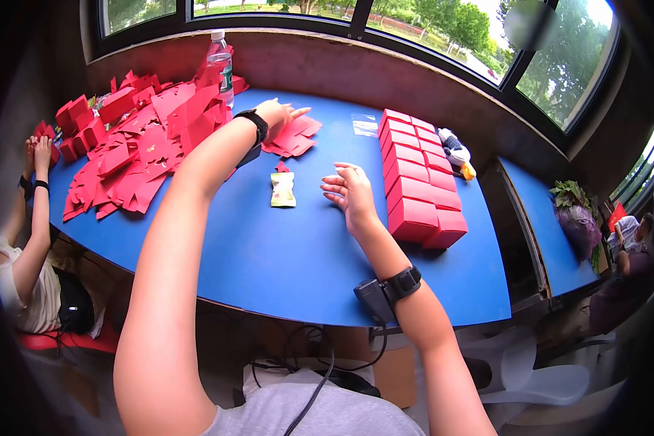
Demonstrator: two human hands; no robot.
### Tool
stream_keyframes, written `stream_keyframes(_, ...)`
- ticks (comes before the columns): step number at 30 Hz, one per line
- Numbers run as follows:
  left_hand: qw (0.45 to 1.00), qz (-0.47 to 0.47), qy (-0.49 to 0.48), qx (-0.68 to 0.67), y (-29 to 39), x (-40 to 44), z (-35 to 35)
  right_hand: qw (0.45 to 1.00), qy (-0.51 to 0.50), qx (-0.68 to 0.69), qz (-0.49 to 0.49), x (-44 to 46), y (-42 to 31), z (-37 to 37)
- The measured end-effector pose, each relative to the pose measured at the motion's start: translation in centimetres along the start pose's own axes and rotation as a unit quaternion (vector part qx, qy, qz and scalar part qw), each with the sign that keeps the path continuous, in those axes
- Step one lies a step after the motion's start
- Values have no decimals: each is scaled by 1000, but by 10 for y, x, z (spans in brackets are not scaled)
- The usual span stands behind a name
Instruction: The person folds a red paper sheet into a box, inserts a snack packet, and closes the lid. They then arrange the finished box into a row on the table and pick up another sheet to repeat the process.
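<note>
The blue table is carrying a large heap of red cards well to the left of the block of red boxes, and a smaller pile is lying on that same side, nearer to the block. The left hand is hanging over this pile, though I cannot tell if its fingers are pinching a card, while the right hand, fingers apart and gripping nothing, is hovering just left of the block, with a snack packet lying farther left. Good handling, I judge, means separating one card by its edge.
</note>
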State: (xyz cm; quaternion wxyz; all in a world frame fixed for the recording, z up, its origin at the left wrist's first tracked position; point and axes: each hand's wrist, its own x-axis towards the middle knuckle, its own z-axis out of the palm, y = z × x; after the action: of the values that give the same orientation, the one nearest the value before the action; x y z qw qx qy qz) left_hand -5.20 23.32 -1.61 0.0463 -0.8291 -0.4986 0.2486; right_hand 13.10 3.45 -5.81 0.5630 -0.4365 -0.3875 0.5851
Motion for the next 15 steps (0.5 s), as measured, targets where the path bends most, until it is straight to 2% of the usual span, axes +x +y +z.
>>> stream_keyframes(3, 998, -12, 27, -55, -6, -7, -1, 999, -14, -34, -3, 2, 6, 1)
stream_keyframes(7, 972, 49, 157, -167, -16, -30, -2, 995, -61, -82, -12, 7, 7, -2)
stream_keyframes(10, 958, 82, 152, -227, -11, -58, 0, 989, -89, -111, -37, 9, 11, -1)
stream_keyframes(12, 955, 87, 184, -217, -2, -76, 8, 991, -89, -91, -39, 12, 13, -3)
stream_keyframes(14, 878, 177, 277, -348, 5, -84, 14, 986, -105, -122, -48, 15, 13, -7)
stream_keyframes(15, 835, 149, 195, -493, 22, -117, 0, 986, -105, -119, -49, 9, 11, -6)
